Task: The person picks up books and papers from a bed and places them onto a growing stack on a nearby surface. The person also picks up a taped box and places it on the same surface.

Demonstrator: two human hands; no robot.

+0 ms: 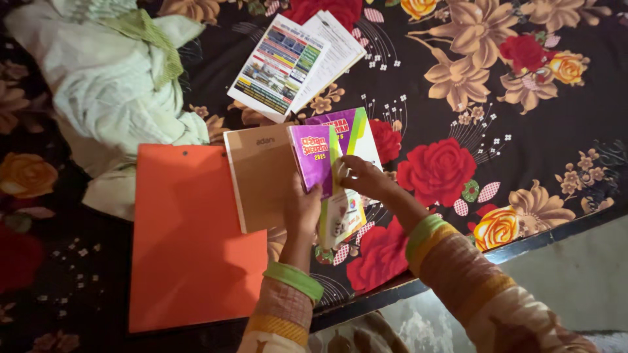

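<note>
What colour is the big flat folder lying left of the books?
Orange, plain; the flat folder shows best in the head view.

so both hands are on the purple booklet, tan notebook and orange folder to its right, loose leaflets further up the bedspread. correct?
Not quite: in the head view the tan notebook and orange folder lie to the left of the purple booklet, not its right. The rest holds: left hand and right hand are both on the booklet, and the loose leaflets lie further up the floral bedspread.
</note>
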